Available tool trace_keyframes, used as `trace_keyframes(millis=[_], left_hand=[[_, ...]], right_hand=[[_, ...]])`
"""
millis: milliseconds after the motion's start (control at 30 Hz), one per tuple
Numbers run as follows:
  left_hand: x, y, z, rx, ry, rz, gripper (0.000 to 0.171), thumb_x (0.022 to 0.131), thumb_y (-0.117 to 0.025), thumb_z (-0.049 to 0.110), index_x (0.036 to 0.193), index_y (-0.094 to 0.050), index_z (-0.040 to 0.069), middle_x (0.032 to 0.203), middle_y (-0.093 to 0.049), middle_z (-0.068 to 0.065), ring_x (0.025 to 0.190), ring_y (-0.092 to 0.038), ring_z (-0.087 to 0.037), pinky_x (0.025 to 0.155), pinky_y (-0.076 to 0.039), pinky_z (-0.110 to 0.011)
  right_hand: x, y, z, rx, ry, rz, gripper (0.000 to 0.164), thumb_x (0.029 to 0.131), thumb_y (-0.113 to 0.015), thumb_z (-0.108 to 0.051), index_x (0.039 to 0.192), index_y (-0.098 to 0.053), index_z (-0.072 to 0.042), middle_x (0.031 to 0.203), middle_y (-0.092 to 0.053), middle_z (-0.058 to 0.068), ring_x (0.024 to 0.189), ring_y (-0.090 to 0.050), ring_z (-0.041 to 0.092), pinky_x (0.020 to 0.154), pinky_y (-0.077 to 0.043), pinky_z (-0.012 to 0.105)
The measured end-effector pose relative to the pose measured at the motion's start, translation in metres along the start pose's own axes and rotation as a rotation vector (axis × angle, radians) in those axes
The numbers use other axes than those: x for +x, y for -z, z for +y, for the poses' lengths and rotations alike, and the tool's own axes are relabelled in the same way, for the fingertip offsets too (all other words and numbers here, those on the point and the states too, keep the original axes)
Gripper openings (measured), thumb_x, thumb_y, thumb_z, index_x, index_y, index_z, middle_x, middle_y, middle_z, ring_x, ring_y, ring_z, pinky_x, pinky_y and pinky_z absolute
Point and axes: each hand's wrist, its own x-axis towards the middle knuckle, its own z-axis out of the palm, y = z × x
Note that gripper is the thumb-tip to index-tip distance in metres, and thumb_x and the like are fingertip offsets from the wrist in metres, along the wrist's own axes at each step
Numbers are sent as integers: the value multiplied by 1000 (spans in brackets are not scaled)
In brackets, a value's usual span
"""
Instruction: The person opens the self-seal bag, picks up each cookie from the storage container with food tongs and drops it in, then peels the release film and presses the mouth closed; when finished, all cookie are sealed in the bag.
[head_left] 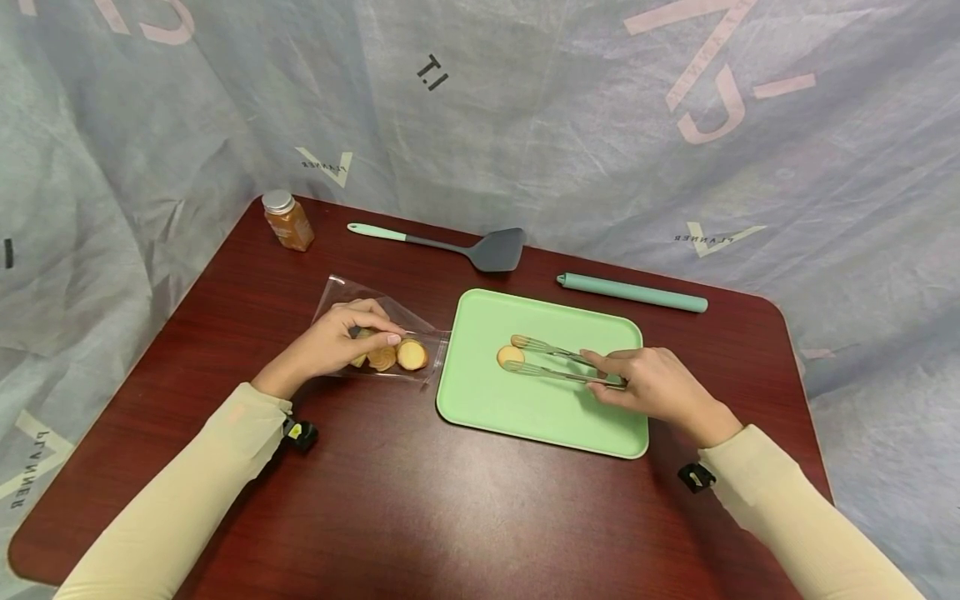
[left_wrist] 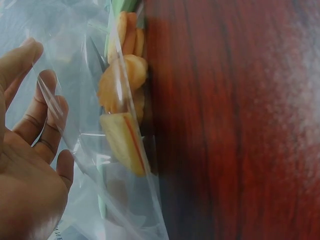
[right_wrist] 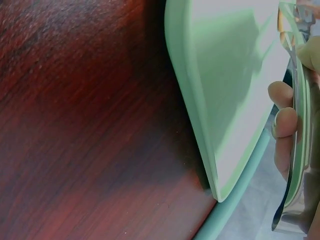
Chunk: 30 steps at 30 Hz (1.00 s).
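Observation:
In the head view my left hand (head_left: 341, 337) pinches the upper edge of a clear plastic bag (head_left: 382, 296). Several biscuits (head_left: 412, 355) lie inside it, one with a scalloped edge (left_wrist: 116, 87) in the left wrist view. My right hand (head_left: 656, 383) grips a pair of metal tongs (head_left: 566, 373) over the light green tray (head_left: 540, 421). Their slotted tips are spread about a round yellow biscuit (head_left: 511, 357) on the tray. In the right wrist view, fingers (right_wrist: 286, 122) curl round the tongs (right_wrist: 300, 165), and the tips lie near the top edge.
A spice jar (head_left: 288, 221) with a silver lid stands at the back left. The grey turner (head_left: 498, 250) with a mint handle lies behind the bag and tray. A green rod (head_left: 633, 292) is at the back right. Grey cloth (head_left: 525, 125) hangs behind the dark red table (head_left: 420, 500).

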Motion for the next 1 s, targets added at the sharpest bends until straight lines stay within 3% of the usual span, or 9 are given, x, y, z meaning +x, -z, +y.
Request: trace_keyframes(millis=[300, 500, 700, 833, 1000], left_hand=[[-1, 2, -9, 12, 11, -14, 14, 92, -78, 11, 105, -82, 13, 95, -66, 5, 87, -54, -17, 69, -41, -40], [0, 2, -9, 14, 7, -17, 14, 92, -78, 12, 105, -82, 13, 95, -66, 6, 87, -55, -16, 70, -41, -38], [0, 1, -7, 27, 6, -12, 14, 91, -78, 9, 104, -82, 11, 95, -66, 4, 87, -55, -16, 69, -41, -33], [0, 0, -2, 32, 8, -5, 14, 90, -77, 3, 104, -81, 6, 95, -66, -1, 85, -54, -18, 68, -41, -33], [2, 2, 22, 22, 11, -5, 14, 90, -75, -4, 103, -79, -1, 94, -66, -9, 83, -53, -20, 66, -41, -36]], right_hand=[[1, -1, -1, 55, -14, 24, 41, 87, -78, -27, 126, -74, -14, 67, -47, -25, 51, -29, -5, 43, -29, 21], [9, -3, -6, 111, -30, 28, 41, 88, -79, -27, 126, -74, -14, 64, -43, -25, 53, -29, -5, 43, -29, 20], [29, -9, -18, 105, 29, 18, 42, 89, -78, -28, 128, -73, -13, 63, -46, -21, 51, -32, -4, 45, -33, 22], [45, -15, -27, 87, 80, 38, 42, 89, -78, -29, 128, -73, -12, 66, -53, -17, 51, -39, -5, 46, -36, 23], [63, -22, -40, 18, 151, 80, 43, 88, -78, -30, 127, -73, -14, 71, -61, -11, 51, -46, -2, 43, -37, 24]])
